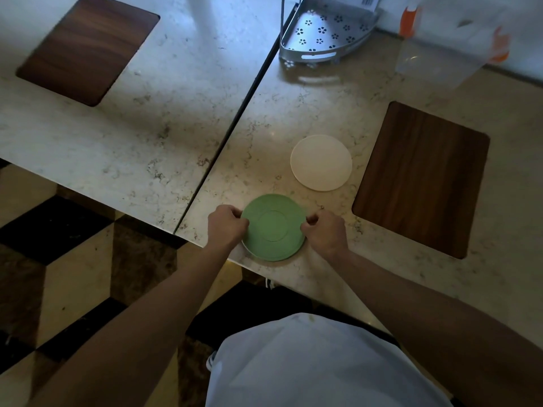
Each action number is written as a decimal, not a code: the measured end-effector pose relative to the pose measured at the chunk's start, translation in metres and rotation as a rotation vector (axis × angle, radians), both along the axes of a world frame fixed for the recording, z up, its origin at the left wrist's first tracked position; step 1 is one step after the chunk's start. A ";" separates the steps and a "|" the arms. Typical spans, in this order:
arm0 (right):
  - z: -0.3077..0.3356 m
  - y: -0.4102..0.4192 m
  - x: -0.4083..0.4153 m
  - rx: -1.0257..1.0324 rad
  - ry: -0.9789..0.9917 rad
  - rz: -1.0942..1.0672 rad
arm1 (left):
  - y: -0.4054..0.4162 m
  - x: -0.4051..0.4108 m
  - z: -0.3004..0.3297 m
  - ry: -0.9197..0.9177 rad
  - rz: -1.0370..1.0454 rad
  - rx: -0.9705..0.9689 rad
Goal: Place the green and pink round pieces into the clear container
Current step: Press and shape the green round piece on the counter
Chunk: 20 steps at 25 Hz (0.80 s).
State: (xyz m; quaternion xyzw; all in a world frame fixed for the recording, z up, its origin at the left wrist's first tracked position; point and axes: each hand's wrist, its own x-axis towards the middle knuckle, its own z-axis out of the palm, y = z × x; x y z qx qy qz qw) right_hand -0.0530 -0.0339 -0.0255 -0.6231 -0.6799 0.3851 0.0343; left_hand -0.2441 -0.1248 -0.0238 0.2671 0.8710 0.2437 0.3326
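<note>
A green round piece [273, 227] lies flat near the front edge of the marble table [293, 107]. My left hand [227, 226] pinches its left rim and my right hand [324, 230] pinches its right rim. A pale pinkish-white round piece [321, 162] lies flat on the table just beyond and to the right, untouched. The clear container [440, 51], with orange marks on it, stands at the far right corner of the table, well away from both hands.
A perforated metal corner rack [320, 30] stands at the back, left of the container. A dark wooden inlay [421, 179] sits to the right of the pieces. A second table [123, 118] with another wooden inlay [88, 48] adjoins on the left across a narrow gap.
</note>
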 end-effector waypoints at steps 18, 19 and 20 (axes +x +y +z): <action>0.001 0.015 -0.003 -0.181 -0.074 -0.087 | 0.016 0.001 -0.006 -0.045 0.192 -0.048; 0.000 0.017 -0.002 -0.196 -0.070 -0.081 | 0.017 0.000 -0.007 -0.073 0.225 -0.042; -0.001 0.020 -0.001 -0.207 -0.059 -0.082 | 0.020 -0.002 -0.007 -0.103 0.254 -0.040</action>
